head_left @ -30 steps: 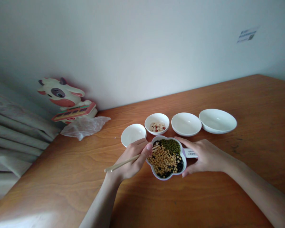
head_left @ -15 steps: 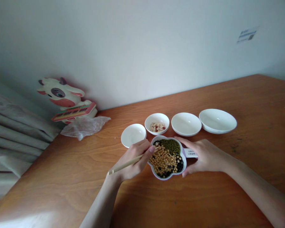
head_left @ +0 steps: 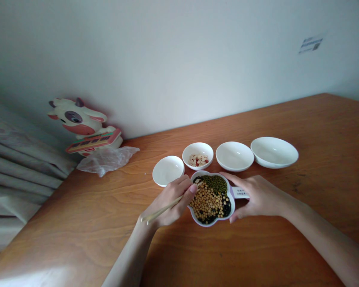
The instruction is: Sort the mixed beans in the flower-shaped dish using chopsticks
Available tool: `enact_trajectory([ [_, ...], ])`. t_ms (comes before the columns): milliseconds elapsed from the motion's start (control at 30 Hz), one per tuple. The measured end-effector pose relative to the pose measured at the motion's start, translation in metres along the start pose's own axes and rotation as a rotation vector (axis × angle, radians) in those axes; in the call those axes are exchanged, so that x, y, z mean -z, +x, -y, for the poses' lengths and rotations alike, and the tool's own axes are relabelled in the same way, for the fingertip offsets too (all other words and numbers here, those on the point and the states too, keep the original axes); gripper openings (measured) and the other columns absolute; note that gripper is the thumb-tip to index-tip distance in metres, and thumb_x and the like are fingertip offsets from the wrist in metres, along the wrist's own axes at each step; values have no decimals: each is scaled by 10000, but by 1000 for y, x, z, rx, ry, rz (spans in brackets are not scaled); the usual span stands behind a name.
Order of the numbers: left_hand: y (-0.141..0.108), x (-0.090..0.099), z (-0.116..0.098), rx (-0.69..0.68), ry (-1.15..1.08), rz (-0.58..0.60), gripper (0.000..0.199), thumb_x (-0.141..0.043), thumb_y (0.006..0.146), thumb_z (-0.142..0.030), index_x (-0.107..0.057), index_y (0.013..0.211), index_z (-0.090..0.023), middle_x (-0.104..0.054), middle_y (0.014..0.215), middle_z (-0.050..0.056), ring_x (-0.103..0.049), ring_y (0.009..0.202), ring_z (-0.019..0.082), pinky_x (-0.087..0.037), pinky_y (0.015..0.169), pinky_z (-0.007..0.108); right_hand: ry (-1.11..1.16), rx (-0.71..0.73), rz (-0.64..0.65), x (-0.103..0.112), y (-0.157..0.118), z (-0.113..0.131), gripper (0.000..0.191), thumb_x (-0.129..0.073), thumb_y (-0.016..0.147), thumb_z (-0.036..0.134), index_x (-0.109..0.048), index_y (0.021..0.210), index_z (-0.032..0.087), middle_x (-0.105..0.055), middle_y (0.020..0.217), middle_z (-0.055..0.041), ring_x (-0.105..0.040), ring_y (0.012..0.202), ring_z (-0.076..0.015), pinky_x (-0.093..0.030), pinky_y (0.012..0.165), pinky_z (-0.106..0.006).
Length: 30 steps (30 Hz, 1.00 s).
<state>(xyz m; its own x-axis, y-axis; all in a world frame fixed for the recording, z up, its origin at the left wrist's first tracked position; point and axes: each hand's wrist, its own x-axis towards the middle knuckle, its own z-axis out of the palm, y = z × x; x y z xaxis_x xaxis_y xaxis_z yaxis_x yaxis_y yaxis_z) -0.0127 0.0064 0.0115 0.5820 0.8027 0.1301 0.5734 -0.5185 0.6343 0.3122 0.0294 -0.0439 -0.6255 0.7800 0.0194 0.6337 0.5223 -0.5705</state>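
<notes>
My left hand [head_left: 170, 199] grips wooden chopsticks [head_left: 161, 210] above the near-left rim of a flower-shaped white dish [head_left: 233, 203] with a purple edge. My fingers hide the chopstick tips. The dish holds separate heaps of yellow soybeans [head_left: 208, 203], green mung beans [head_left: 215, 184] and black beans [head_left: 226, 208]. My right hand [head_left: 257, 197] holds the dish's right side, with its fingers along the rim and a white label card [head_left: 240, 192] beside them.
Four white bowls stand in an arc behind the dish: one [head_left: 168, 170], one with pale slices and red bits [head_left: 198, 156], one [head_left: 234, 156] and one [head_left: 273, 152]. A cow figure [head_left: 77, 119], plastic bag [head_left: 107, 160] and curtain [head_left: 18, 167] lie left of the wooden table [head_left: 77, 223].
My left hand and the chopsticks have shifted right, closer to the dish, and the chopsticks' outer ends have swung upward. My right hand and the dish have barely moved.
</notes>
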Motion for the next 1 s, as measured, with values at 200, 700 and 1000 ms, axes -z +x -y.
enact_trajectory([
  [200,0,-3,7,-28,14,-7,453,-326,1221,-409,-535,878,-199,-575,871,13,-546,773,153,-440,747,312,-14,-16,8,1,-1,2,1372,-879,669,866,-358,1755,209,-807,1389,-182,-805,1195,-433,-640,984,-486],
  [700,-2,-5,10,-207,16,-228,434,-373,1206,-297,-578,841,-186,-597,807,25,-566,735,143,-444,712,277,1,15,-28,-1,0,-1,1341,-894,666,845,-392,1756,248,-830,1344,-164,-823,1135,-440,-654,957,-502],
  [1000,8,-16,15,121,-291,-667,636,-370,1184,-595,-531,712,-200,-513,668,9,-474,628,146,-410,609,287,25,13,-13,0,1,1,1340,-877,677,861,-388,1751,225,-822,1361,-172,-817,1154,-437,-647,979,-510],
])
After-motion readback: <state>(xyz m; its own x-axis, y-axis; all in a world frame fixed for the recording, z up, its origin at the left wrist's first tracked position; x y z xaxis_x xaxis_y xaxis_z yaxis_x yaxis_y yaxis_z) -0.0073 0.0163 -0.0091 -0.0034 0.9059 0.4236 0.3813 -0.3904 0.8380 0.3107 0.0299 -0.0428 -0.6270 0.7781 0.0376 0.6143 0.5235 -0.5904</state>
